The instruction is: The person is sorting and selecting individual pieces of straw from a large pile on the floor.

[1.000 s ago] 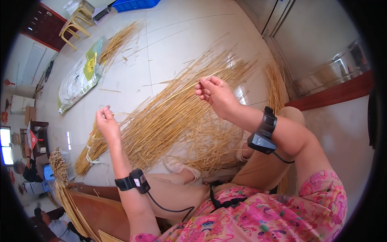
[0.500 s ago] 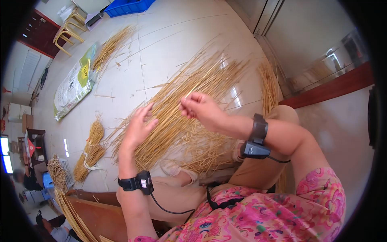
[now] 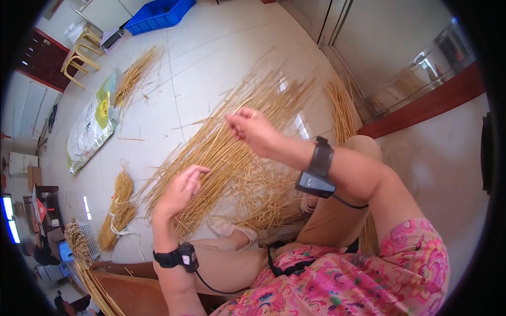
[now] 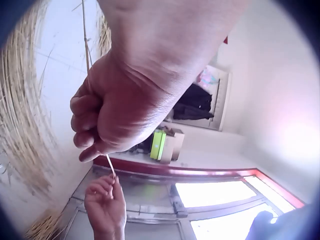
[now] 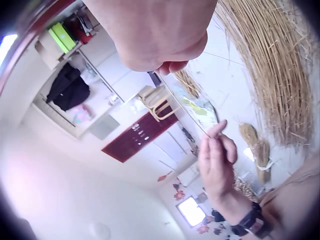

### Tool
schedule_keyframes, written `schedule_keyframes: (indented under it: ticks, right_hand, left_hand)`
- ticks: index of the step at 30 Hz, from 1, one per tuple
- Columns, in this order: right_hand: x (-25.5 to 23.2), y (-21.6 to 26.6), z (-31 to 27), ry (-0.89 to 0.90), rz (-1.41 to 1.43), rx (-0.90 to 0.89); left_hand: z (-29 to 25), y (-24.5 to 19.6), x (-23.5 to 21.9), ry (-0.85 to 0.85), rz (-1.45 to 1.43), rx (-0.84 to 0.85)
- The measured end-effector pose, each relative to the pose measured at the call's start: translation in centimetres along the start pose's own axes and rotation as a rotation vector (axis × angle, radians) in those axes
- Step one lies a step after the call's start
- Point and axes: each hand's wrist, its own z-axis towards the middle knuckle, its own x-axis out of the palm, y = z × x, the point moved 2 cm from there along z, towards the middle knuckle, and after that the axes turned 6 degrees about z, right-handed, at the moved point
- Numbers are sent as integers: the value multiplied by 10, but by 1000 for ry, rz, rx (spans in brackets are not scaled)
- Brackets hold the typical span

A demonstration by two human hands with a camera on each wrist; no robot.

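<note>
A thin straw stalk (image 4: 111, 166) stretches between my two hands in both wrist views. My left hand (image 3: 179, 192) holds it with fingers curled in, and part of the stalk also shows beyond the hand in the left wrist view. At the other end, my right hand (image 3: 254, 131) pinches the stalk between thumb and fingers. Both hands are raised over a long spread of loose straw (image 3: 208, 158) on the floor, the right one farther forward. Left of my left hand lies a straw bundle (image 3: 123, 205) tied with white string.
Shorter straw bits (image 3: 266, 203) lie near my feet. A printed sack (image 3: 94, 126) lies to the left, with more straw (image 3: 134, 73) beside it. Another row of stalks (image 3: 343, 113) runs along the right wall. Farther off are a blue crate (image 3: 158, 18) and stools (image 3: 81, 59).
My left hand has moved right, away from the tied bundle, and its fingers have gone from spread to curled on the stalk. My right hand has come left, closer to it.
</note>
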Motion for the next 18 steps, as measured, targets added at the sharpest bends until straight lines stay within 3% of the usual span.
schedule_keyframes:
  ticks: [4,6,7,10,13,16,18]
  right_hand:
    - [-7,36,10,41,224,-79]
    - [-7,40,6,25,170,-98]
    - [-5,40,4,19,145,-105]
    - [4,35,-4,40,-26,-193]
    - [11,38,-12,64,-97,-314]
    - [22,51,-23,150,-189,-513]
    - [26,54,-29,208,-249,-554]
  left_hand:
    - [-29,16,-36,-64,54,-101]
    - [-44,32,-54,-110,84,-157]
    - [-49,39,-61,-176,62,-191]
    - [-45,38,-68,-502,436,-190]
    - [-26,-4,-44,-912,1020,222]
    - [-7,-32,-22,-1066,993,377]
    - [8,-44,-12,-1032,754,462]
